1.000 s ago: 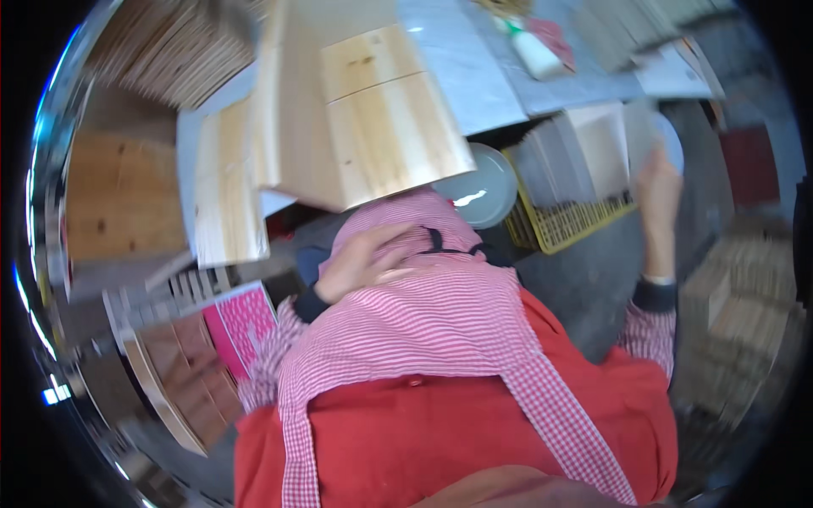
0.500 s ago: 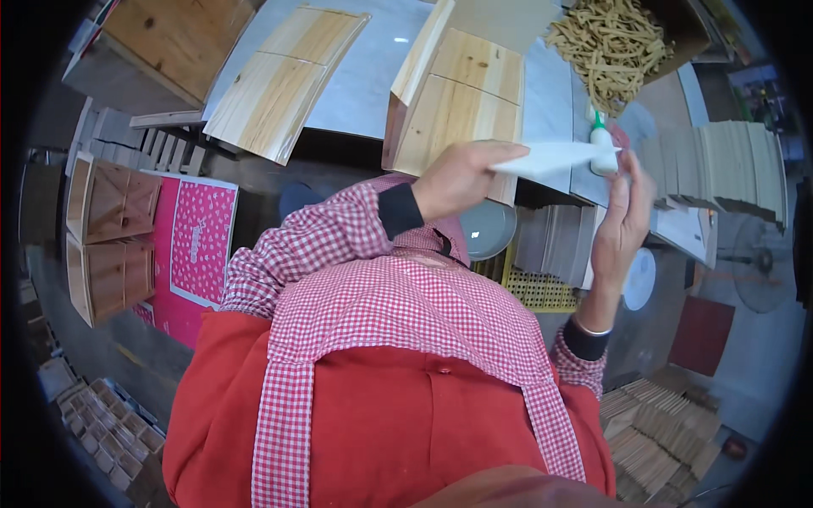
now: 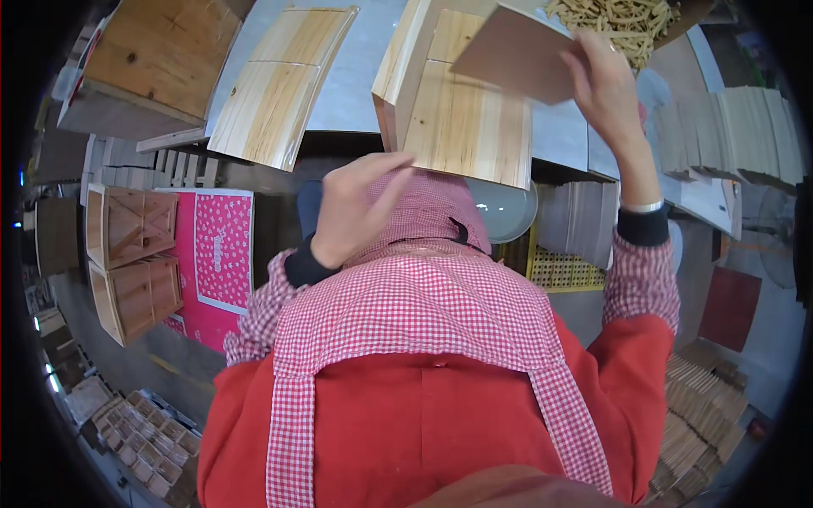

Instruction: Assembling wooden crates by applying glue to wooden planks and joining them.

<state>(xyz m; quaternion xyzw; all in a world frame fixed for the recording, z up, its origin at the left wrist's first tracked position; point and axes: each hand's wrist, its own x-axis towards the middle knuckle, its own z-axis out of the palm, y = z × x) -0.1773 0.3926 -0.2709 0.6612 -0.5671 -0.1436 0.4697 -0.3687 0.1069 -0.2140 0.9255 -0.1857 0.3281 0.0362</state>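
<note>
My right hand [image 3: 605, 80] is closed on the edge of a thin grey-brown board [image 3: 517, 55], tilted above the workpiece. Below the board a light wooden panel [image 3: 470, 127] lies on the table, with an upright wooden side piece [image 3: 398, 68] at its left. Near that side piece's lower corner, my left hand [image 3: 360, 203] is open, its thumb and fingers apart and nothing in it. Part of the wooden panel is hidden behind the board.
Curved wooden slats [image 3: 284, 85] lie on the table [image 3: 339, 63] to the left, beside a large wooden box [image 3: 161, 63]. Wood strips [image 3: 614, 21] are heaped at the far right, near stacked grey boards [image 3: 728, 127]. A round grey dish [image 3: 504, 207] sits below the table edge.
My left hand let go of the blurred white piece and drew back left. My right hand moved up and now holds the grey-brown board. The green-capped white bottle is out of sight.
</note>
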